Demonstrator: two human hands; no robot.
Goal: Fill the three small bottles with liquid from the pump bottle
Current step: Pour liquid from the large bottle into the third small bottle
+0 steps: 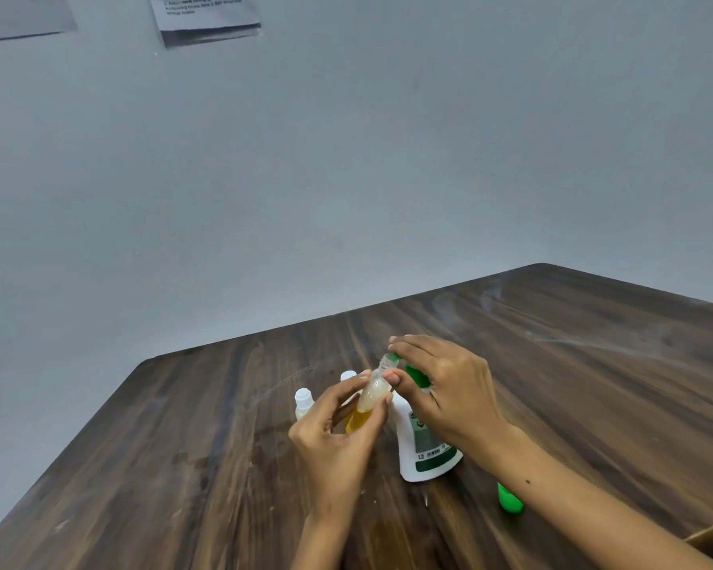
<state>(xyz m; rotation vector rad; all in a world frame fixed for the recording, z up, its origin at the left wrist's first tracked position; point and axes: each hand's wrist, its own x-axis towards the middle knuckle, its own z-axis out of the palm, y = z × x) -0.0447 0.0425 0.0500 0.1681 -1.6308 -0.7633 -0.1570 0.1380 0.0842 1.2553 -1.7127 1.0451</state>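
On the table [223,405], three small bottles [373,399], one pump bottle [427,450].

so the count: three small translucent plastic bottles, one held with yellowish liquid in it [371,399] and two white-capped ones behind [304,401] [348,376]. one white pump bottle with a green pump head and dark green label [427,446]. one bright green plastic cap [510,499] lying loose. two hands, left [338,438] and right [445,388]. two paper sheets on the wall [206,18] [21,14]
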